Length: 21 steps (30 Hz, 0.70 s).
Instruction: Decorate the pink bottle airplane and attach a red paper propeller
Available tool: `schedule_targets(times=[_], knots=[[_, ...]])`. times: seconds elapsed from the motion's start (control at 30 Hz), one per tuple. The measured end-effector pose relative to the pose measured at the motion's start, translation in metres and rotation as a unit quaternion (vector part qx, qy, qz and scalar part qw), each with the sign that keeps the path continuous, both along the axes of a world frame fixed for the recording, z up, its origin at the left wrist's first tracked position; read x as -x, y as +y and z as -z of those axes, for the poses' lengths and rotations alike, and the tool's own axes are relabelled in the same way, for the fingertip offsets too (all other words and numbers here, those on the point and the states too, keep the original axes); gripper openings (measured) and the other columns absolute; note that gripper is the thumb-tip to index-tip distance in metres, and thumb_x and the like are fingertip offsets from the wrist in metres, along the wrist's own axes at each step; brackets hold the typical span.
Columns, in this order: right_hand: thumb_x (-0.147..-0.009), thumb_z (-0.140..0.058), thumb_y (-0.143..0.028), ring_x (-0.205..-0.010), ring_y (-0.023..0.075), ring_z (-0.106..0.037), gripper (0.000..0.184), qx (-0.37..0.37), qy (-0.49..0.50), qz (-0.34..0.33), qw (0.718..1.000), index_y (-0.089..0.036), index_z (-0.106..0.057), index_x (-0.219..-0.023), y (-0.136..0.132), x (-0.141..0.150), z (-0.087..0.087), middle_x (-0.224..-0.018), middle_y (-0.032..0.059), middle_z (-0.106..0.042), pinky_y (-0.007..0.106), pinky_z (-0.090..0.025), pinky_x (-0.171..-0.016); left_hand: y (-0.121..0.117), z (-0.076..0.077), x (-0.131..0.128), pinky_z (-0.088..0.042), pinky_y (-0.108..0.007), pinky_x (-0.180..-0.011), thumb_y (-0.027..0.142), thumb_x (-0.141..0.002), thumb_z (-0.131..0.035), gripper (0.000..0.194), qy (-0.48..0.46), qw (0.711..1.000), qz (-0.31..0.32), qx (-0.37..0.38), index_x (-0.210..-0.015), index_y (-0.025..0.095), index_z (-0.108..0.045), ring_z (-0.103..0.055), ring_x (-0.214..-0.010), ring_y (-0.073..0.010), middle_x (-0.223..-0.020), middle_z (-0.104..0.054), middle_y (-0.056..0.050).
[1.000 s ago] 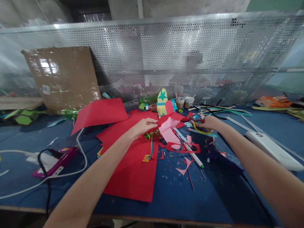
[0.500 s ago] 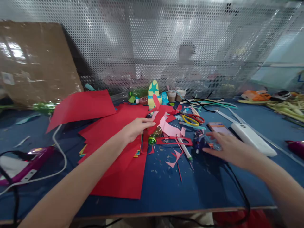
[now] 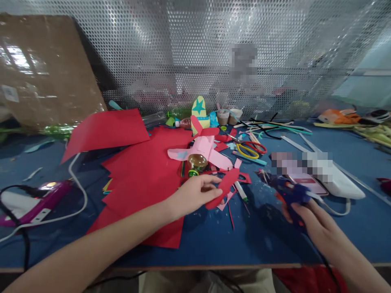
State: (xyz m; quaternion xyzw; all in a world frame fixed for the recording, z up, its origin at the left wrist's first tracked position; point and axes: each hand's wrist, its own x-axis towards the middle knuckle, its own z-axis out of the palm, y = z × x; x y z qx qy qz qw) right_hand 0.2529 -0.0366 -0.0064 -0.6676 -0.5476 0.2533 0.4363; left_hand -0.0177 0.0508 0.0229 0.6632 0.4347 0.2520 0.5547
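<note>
Glue gun [image 3: 291, 192] now in right hand [image 3: 314, 219]

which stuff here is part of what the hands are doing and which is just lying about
Seemingly part of the job:
red paper piece in the left hand
blue glue gun in the right hand
bottle with pink paper wings
scissors, lying nearby

Seemingly just lying about:
phone
cardboard
orange object at back right
white device beside the phone
</note>
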Motion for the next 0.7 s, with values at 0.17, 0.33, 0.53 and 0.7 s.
schedule_targets(times=[0.17,0.33,0.53,0.7], knots=[[-0.071,-0.072,-0.044,-0.046,0.0112,-0.045,0.026,-0.009,0.268,0.035,0.963,-0.021,-0.064,-0.079,-0.02,0.022,-0.003,-0.07,0.0016,-0.063,0.024,-0.038,-0.038,-0.002,0.011,0.005,-0.05,-0.032,-0.081,0.029,-0.077,-0.065,0.033,0.018,1.0,0.012,0.006,-0.106,0.014,-0.063,-0.066,-0.089,-0.0198,-0.09,-0.07,-0.006],[-0.071,-0.075,-0.041,-0.045,0.0104,-0.047,0.025,0.071,0.278,-0.017,0.958,-0.018,-0.069,-0.08,-0.032,0.029,0.005,-0.074,0.0061,-0.068,0.023,-0.041,-0.038,-0.002,0.013,0.008,-0.05,-0.031,-0.082,0.027,-0.076,-0.065,0.031,0.019,1.0,0.021,-0.001,-0.104,0.016,-0.062,-0.065,-0.091,-0.0184,-0.095,-0.069,-0.005],[-0.078,-0.07,-0.037,-0.054,0.0148,-0.057,0.016,0.069,0.215,-0.108,0.968,-0.021,-0.07,-0.081,-0.032,0.04,0.01,-0.07,0.0044,-0.066,0.025,-0.05,-0.049,-0.003,0.02,0.007,-0.052,-0.028,-0.076,0.026,-0.076,-0.065,0.026,0.022,0.999,0.02,-0.033,-0.1,0.017,-0.062,-0.066,-0.083,-0.0171,-0.085,-0.07,-0.002],[-0.082,-0.061,-0.045,-0.04,0.011,-0.044,0.024,-0.029,0.287,-0.037,0.957,-0.024,-0.061,-0.07,-0.015,0.052,0.005,-0.063,0.0014,-0.056,0.025,-0.041,-0.035,-0.006,0.019,0.011,-0.049,-0.031,-0.085,0.016,-0.084,-0.056,0.011,0.065,0.968,0.047,-0.236,-0.092,0.019,-0.064,-0.063,-0.087,-0.0159,-0.092,-0.069,-0.002]])
